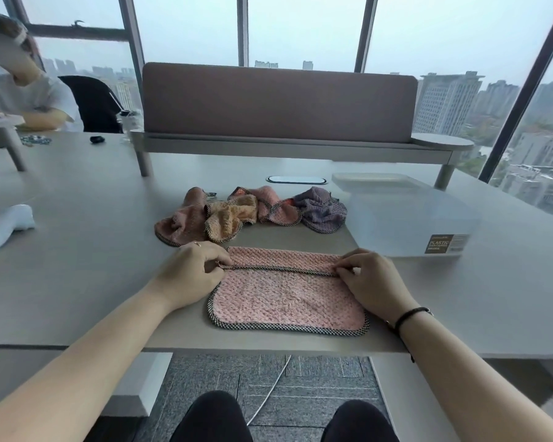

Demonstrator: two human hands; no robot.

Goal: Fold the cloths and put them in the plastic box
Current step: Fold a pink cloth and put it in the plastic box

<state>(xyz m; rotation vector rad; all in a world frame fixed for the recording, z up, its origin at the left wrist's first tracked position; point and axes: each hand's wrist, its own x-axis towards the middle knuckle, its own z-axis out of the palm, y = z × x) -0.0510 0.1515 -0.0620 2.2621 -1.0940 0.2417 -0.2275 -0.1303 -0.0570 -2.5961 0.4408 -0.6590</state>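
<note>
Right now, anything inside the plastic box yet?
The box looks empty: through its translucent walls no cloth shows. The label on its near corner hides a small patch. Both hands pinch the pink cloth mid-fold; the pile lies unfolded left of the box.

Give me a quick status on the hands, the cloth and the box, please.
Left hand and right hand both pinching pink cloth, far edge folded toward the person. Box open, looks empty. Four cloths still crumpled behind. Nothing in the way.

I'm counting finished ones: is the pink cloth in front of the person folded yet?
Mid-fold: both hands pinch the pink cloth's trimmed edge, which crosses the cloth partway.
</note>
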